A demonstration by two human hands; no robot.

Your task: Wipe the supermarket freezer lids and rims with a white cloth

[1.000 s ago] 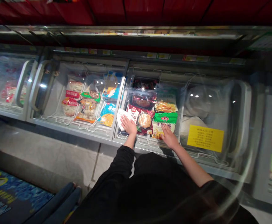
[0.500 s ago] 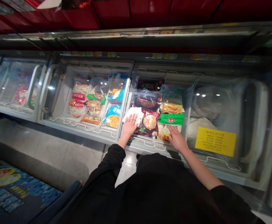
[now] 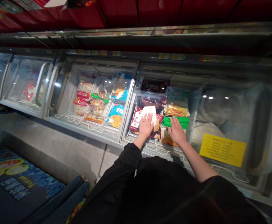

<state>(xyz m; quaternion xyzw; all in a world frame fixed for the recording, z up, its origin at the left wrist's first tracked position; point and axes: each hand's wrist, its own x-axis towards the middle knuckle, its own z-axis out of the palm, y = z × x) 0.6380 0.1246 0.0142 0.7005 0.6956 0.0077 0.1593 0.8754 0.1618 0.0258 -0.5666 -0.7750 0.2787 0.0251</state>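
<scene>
- Centrally, left hand (image 3: 146,126), flat, outstretched, over one white cloth (image 3: 149,111) near the freezer lid's (image 3: 245,105) front-left corner; cloth probably light, limp, best pinched at its far edge.
- Right hand (image 3: 177,132), loosely open, nothing visibly held.
- Front right: one yellow notice (image 3: 223,150); beyond left edge: two blue packets (image 3: 115,115).

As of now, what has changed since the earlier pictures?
The left hand has slid the white cloth rightward, toward the middle of the dark-red package below. The right hand has shifted slightly away from the body, over the green package. The cloth stays under the left hand; packages and yellow notice look unmoved.
</scene>
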